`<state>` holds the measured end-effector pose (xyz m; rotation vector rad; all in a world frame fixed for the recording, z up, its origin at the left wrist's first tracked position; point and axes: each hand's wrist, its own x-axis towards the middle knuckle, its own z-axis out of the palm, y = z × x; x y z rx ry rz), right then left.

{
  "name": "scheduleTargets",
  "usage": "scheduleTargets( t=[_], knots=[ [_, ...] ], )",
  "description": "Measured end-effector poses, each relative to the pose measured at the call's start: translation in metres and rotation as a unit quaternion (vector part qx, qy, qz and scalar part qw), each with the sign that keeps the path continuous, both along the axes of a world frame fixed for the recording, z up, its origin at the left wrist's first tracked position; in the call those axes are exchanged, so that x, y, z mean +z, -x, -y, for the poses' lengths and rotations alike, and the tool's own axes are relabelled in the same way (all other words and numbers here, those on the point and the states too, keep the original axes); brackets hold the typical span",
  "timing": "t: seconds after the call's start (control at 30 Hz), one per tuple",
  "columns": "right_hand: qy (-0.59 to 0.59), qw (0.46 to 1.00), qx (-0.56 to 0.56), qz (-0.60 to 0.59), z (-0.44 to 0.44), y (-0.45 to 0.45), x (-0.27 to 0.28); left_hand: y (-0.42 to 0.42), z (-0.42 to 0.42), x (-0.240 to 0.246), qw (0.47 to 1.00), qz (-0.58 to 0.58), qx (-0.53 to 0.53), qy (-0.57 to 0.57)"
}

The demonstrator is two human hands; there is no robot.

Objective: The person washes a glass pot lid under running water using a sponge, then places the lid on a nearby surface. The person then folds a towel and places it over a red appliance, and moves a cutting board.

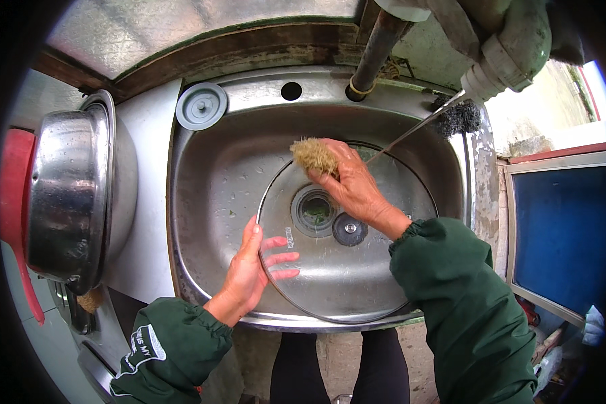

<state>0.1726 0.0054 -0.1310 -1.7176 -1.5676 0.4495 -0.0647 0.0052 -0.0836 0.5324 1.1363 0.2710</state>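
A clear glass pot lid [328, 283] with a metal rim is tilted over the stainless steel sink [207, 202]. My left hand [252, 267] grips its left rim, thumb outside and fingers visible through the glass. In my right hand [356, 184] is a tan fibrous scrubber, probably loofah [313, 155], held at the lid's upper part. A dark round knob base with a screw [350, 229] shows near the lid's middle. Through the glass I see the sink drain [299, 214] with green bits in it. A thin stream of water [414, 125] runs down onto the lid behind my right hand.
A grey drain stopper [202, 106] rests on the sink's back left corner. Dark steel-wool scourers [457, 117] lie at the back right, below a white plastic pipe [505, 65]. Metal basins [70, 192] and a red plastic utensil [17, 192] stand left. A dark metal pipe [379, 53] rises behind.
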Motion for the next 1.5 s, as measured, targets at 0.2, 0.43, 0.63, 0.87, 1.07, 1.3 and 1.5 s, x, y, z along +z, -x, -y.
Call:
scheduleTargets(
  t=[0.2, 0.43, 0.63, 0.87, 1.07, 1.3, 1.5],
  knots=[
    [0.099, 0.995, -0.012, -0.005, 0.012, -0.019, 0.015, 0.001, 0.001, 0.0, 1.0, 0.013, -0.006, -0.005],
    [0.077, 0.985, 0.0, -0.154, 0.019, -0.037, 0.006, 0.0, 0.0, 0.003, 1.0, 0.014, -0.01, -0.005],
    [0.141, 0.971, 0.193, -0.011, 0.063, -0.039, 0.015, 0.001, 0.0, 0.005, 1.0, 0.019, -0.017, -0.006],
    [0.177, 0.963, 0.184, 0.085, 0.071, -0.016, 0.035, -0.001, 0.003, 0.006, 1.0, 0.019, -0.015, 0.006],
    [0.11, 0.985, 0.103, 0.084, 0.061, 0.0, 0.009, -0.003, 0.003, 0.006, 1.0, -0.002, -0.01, 0.007],
    [0.031, 0.956, 0.234, 0.174, 0.07, 0.0, 0.007, -0.005, 0.006, 0.008, 1.0, -0.008, -0.003, 0.022],
    [0.135, 0.951, 0.024, 0.277, 0.071, -0.051, -0.009, -0.005, 0.005, 0.006, 1.0, 0.027, 0.005, -0.002]
  ],
)
